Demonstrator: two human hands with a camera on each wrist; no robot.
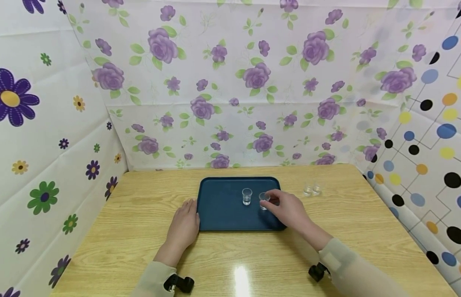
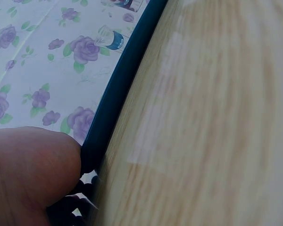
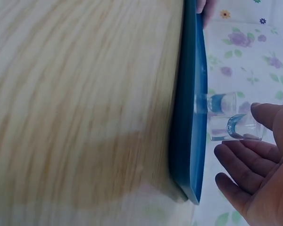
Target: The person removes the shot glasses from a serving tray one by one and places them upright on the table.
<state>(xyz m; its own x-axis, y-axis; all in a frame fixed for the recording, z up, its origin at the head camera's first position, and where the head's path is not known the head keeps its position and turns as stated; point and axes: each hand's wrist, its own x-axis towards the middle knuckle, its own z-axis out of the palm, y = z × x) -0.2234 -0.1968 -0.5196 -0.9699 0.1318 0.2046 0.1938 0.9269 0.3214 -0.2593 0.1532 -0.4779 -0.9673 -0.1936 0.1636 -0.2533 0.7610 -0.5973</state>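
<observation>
A dark blue rectangular tray (image 1: 223, 210) lies on the table. My left hand (image 1: 183, 225) rests along its left edge, fingers extended; in the left wrist view its thumb (image 2: 42, 165) is right at the tray's rim. On the tray stands a clear shot glass (image 1: 247, 196). Just right of it, my right hand (image 1: 287, 208) pinches a second clear shot glass (image 3: 238, 128) near its rim between thumb and index finger, close over the tray's right half. The other fingers of that hand are spread loosely below the glass in the right wrist view.
Two more shot glasses (image 1: 312, 189) stand side by side on the wooden table (image 1: 156, 189), right of the tray. A flowered cloth (image 1: 230, 82) hangs behind the table, with patterned cloths at both sides. A black wrist camera (image 1: 178, 284) sits at each cuff.
</observation>
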